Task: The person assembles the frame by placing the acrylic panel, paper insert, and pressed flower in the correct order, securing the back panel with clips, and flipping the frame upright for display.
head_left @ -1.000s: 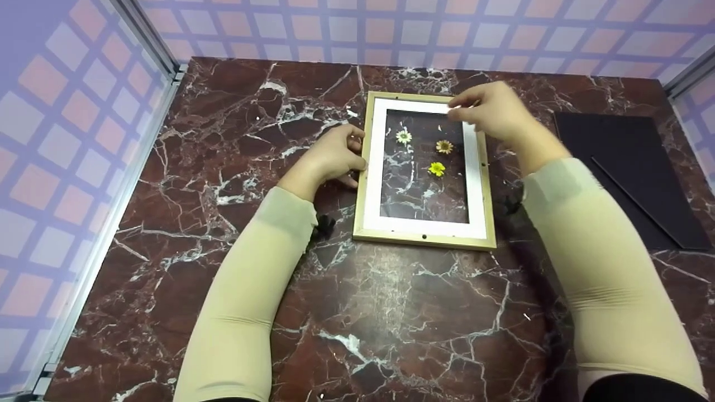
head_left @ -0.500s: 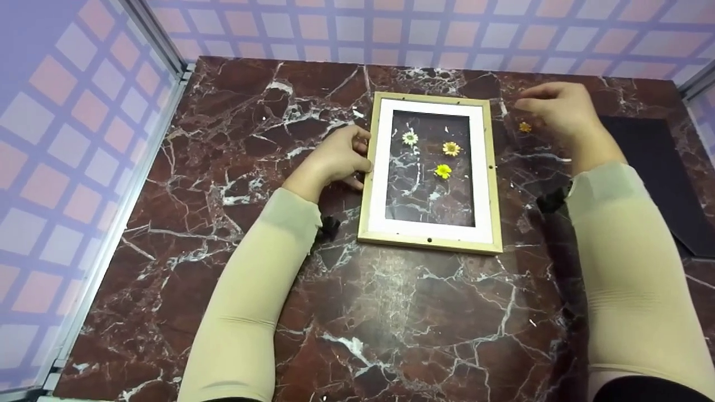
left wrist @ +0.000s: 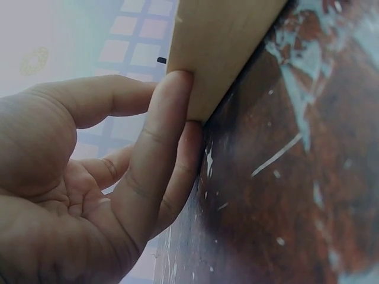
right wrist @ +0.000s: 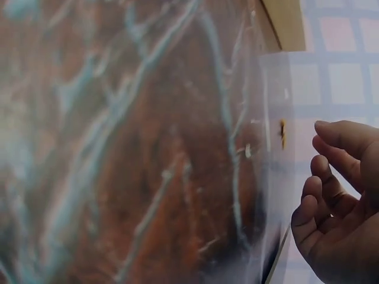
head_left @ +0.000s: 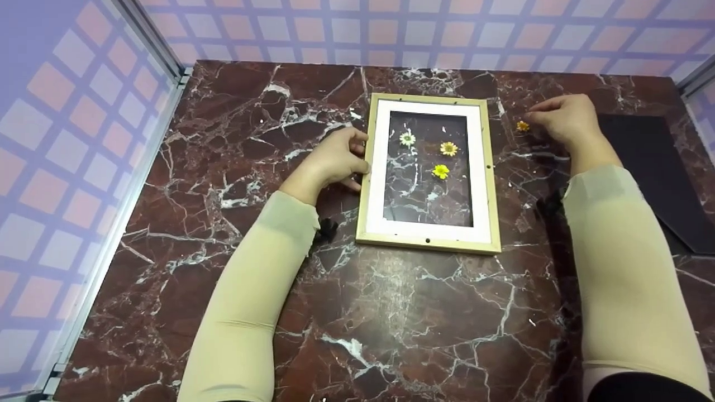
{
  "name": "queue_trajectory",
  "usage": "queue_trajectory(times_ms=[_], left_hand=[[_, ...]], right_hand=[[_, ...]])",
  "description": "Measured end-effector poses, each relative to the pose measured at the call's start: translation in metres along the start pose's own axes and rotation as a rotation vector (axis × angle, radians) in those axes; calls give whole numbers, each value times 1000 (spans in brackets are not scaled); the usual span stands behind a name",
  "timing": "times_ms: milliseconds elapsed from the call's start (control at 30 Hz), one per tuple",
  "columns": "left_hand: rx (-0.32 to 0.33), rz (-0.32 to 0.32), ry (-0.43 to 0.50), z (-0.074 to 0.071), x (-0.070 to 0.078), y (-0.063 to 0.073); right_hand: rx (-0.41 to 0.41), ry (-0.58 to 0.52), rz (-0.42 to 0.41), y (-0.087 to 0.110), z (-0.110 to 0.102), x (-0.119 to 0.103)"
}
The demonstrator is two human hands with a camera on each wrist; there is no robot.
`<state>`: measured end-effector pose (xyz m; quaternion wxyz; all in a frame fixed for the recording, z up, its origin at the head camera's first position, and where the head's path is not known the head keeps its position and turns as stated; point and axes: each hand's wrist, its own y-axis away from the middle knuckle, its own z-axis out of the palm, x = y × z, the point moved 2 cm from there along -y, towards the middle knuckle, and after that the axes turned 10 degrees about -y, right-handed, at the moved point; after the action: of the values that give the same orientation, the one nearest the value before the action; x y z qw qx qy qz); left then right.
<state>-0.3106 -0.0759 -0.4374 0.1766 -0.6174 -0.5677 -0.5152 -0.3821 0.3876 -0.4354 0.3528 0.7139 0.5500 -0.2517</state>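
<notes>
A light wooden picture frame [head_left: 429, 243] with a white mat [head_left: 429, 230] lies on the table. Within its window are three flower heads: a white one [head_left: 407, 138], a pale orange one [head_left: 448, 148] and a yellow one [head_left: 441, 171]. My left hand [head_left: 333, 156] rests its fingertips on the frame's left side; the left wrist view shows fingertips touching the wooden edge [left wrist: 219, 53]. Right of the frame lies a small orange flower [head_left: 523, 126]. My right hand [head_left: 567, 120] is beside it, fingers bent loosely. In the right wrist view the fingertips are apart from the flower [right wrist: 282, 134].
Black flat boards [head_left: 642, 156] lie at the right, partly behind my right forearm. The dark red marbled table [head_left: 313, 312] has white veins and small white specks. Checked panels [head_left: 424, 33] stand along its back and sides.
My right hand has moved right, from above the frame's upper right corner to the loose orange flower, then lowered beside it. The left hand stays at the frame's left side.
</notes>
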Motion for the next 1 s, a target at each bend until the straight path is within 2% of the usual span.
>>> queue_trajectory(times_ms=[200, 700, 1000], left_hand=[[-9, 4, -5, 1, 2, 1], [-4, 11, -9, -1, 1, 1], [-7, 10, -46, -2, 2, 3]], right_hand=[[-36, 101, 13, 1, 2, 3], [-56, 184, 27, 4, 6, -3], [-63, 229, 29, 3, 8, -6]])
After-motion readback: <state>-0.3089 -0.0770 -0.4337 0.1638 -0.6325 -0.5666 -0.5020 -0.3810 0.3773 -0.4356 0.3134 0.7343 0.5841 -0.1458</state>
